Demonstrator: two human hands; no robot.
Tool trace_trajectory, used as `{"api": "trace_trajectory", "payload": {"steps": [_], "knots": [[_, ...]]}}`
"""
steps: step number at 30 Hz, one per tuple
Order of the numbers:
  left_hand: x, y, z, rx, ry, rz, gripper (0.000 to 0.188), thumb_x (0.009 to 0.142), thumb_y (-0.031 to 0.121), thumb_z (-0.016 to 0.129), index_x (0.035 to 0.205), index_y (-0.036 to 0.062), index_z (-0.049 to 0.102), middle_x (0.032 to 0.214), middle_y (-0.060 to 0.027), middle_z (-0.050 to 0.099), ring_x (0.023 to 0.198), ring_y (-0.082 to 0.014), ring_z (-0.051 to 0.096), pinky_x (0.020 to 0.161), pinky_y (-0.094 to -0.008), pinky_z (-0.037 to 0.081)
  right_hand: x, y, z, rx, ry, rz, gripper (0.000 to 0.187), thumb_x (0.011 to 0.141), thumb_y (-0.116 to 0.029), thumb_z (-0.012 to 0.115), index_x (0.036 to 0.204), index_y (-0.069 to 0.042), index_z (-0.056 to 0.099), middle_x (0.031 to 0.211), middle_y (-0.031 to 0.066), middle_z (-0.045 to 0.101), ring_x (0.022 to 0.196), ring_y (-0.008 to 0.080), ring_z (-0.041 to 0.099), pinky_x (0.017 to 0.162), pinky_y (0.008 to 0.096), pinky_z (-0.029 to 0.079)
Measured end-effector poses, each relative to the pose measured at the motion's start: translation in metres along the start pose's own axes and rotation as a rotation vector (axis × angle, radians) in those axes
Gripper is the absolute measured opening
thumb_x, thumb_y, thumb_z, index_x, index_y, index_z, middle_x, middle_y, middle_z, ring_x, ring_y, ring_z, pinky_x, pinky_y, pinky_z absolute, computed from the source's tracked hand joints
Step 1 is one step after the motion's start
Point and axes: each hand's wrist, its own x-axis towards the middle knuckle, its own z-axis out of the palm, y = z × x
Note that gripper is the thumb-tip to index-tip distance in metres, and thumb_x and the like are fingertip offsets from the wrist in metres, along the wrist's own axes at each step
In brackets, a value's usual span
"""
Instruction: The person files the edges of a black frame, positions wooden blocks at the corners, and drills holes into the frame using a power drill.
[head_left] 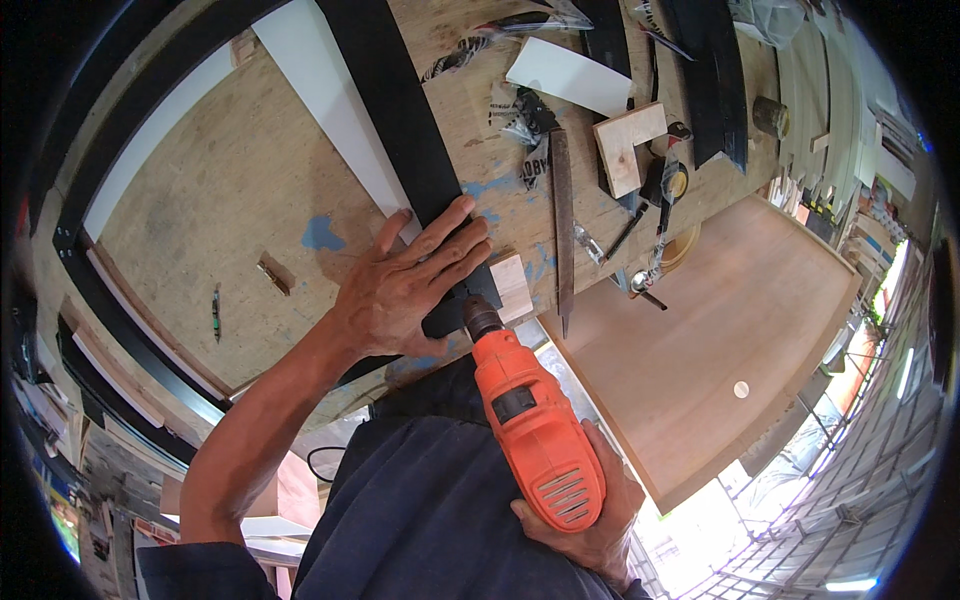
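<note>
My right hand [590, 515] is wrapped round the rear of an orange power drill [525, 415], its grip hidden beneath the body. The drill's dark chuck [481, 316] points away from me, at the near end of a black frame bar [395, 100]. Whether the bit has entered the bar cannot be seen. Across that same bar lies my left hand [400, 280], fingers spread and pressing flat just left of the chuck. A white strip [330, 100] runs along the bar's left side. Beside the bar's end sits a small light wood block [512, 288].
On the plywood bench [230, 190] a long flat file [562, 230] lies to the right, near an L-shaped wood piece [627, 150], a tape measure [675, 180] and a white offcut [570, 77]. A green pen [216, 314] rests at left. A wooden panel [700, 340] stands right of the bench.
</note>
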Motion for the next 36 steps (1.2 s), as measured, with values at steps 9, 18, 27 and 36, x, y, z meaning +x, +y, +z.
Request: {"api": "trace_trajectory", "payload": {"steps": [9, 18, 27, 36], "knots": [[0.000, -0.004, 0.005, -0.027, 0.024, 0.012, 0.103, 0.061, 0.068, 0.081, 0.146, 0.0161, 0.055, 0.162, 0.0006, 0.044, 0.156, -0.0163, 0.026, 0.123, -0.0529, 0.016, 0.015, -0.009, -0.001, -0.137, -0.028, -0.051, 0.097, 0.071, -0.039, 0.091, 0.140, 0.010, 0.044, 0.107, 0.0221, 0.073, 0.093, 0.0328, 0.076, 0.084, 0.0426, 0.061], [-0.001, -0.005, 0.008, -0.036, 0.065, 0.021, 0.097, 0.065, 0.070, 0.078, 0.142, 0.0151, 0.059, 0.158, 0.0007, 0.049, 0.155, -0.0153, 0.028, 0.122, -0.0518, 0.017, 0.026, -0.023, -0.006, -0.147, -0.064, -0.093, 0.091, 0.074, -0.031, 0.089, 0.140, 0.010, 0.041, 0.106, 0.0235, 0.072, 0.090, 0.0327, 0.076, 0.080, 0.0411, 0.062], [-0.001, -0.006, 0.010, -0.091, 0.084, 0.022, 0.092, 0.066, 0.067, 0.081, 0.139, 0.0151, 0.063, 0.157, 0.0017, 0.051, 0.154, -0.0151, 0.031, 0.122, -0.0517, 0.021, 0.033, -0.036, -0.020, -0.169, -0.181, 0.005, 0.095, 0.073, -0.031, 0.091, 0.142, 0.008, 0.039, 0.110, 0.0226, 0.072, 0.095, 0.0318, 0.076, 0.084, 0.0414, 0.062], [-0.002, -0.005, 0.009, -0.054, 0.089, 0.032, 0.098, 0.064, 0.073, 0.081, 0.141, 0.0159, 0.062, 0.156, 0.0013, 0.051, 0.153, -0.0144, 0.032, 0.125, -0.0521, 0.015, 0.033, -0.037, -0.020, -0.165, -0.174, 0.002, 0.094, 0.074, -0.032, 0.091, 0.142, 0.008, 0.039, 0.113, 0.0231, 0.071, 0.096, 0.0311, 0.075, 0.085, 0.0411, 0.061]]}}
